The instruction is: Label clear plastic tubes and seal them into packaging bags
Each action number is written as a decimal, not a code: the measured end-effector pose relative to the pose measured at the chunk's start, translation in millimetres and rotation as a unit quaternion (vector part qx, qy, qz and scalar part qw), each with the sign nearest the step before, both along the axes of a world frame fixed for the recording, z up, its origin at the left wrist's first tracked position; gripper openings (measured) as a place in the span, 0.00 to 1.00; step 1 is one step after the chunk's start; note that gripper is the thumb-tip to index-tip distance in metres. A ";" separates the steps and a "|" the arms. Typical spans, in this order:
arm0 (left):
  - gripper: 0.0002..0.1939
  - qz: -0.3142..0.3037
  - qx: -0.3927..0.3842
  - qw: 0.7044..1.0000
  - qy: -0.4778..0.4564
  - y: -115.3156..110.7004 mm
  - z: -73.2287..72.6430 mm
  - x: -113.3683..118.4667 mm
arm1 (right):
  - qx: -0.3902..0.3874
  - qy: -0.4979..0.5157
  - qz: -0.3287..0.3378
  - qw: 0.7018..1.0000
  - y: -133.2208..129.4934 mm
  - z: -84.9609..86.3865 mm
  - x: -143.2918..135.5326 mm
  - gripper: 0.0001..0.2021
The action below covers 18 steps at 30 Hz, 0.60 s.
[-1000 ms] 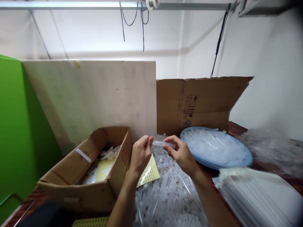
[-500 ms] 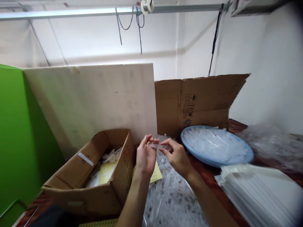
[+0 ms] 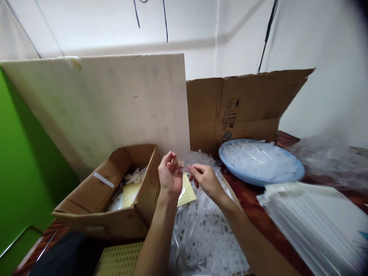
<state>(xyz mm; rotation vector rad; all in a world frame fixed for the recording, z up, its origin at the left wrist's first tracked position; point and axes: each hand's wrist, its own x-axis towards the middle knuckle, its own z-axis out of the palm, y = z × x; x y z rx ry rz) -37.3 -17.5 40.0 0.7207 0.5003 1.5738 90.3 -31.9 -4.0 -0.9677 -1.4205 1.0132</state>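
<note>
My left hand (image 3: 171,174) is raised palm up over the pile, its fingers curled. Facing it, my right hand (image 3: 204,178) is closed, thumb and fingertips together and pointing left. A small translucent plastic strip (image 3: 185,168) bridges the gap between the fingertips, faint and partly hidden by them. Below both hands spreads a heap of small translucent plastic pieces (image 3: 209,230). A yellow sticker sheet (image 3: 187,191) with rows of small marks lies on that heap, just behind my left wrist.
To the left stands an open cardboard box (image 3: 100,220) with white pieces and yellow sheets inside. A blue basin (image 3: 258,180) full of translucent strips is at the right, near a stack of white sheets (image 3: 316,218). Another yellow sheet (image 3: 119,260) lies in front. Cardboard (image 3: 244,99) stands behind.
The view has tilted downward. My left fingers have curled in more, and the right hand has turned with its fingertips drawn together. Less of the strip shows than before.
</note>
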 end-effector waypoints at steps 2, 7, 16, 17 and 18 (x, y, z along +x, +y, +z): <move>0.12 0.045 0.007 0.999 -0.008 3.2 -2.4 -2.0 | 0.107 -0.071 -0.043 0.991 -1.5 0.9 -0.4 0.13; 0.13 0.072 -0.003 0.997 0.009 6.3 -4.7 -4.3 | 0.251 -0.259 -0.073 0.930 -4.6 -4.5 1.0 0.09; 0.27 0.023 0.001 0.997 0.069 -1.8 -0.9 1.2 | -0.002 0.013 0.060 0.998 2.7 -10.3 -5.8 0.15; 0.28 0.007 0.010 0.996 0.087 -2.6 -0.8 2.6 | -0.058 0.055 0.110 0.991 4.2 -10.2 -2.9 0.17; 0.28 -0.008 0.020 0.994 0.106 -2.7 -1.0 3.8 | -0.102 0.088 0.147 0.980 5.7 -10.0 0.7 0.20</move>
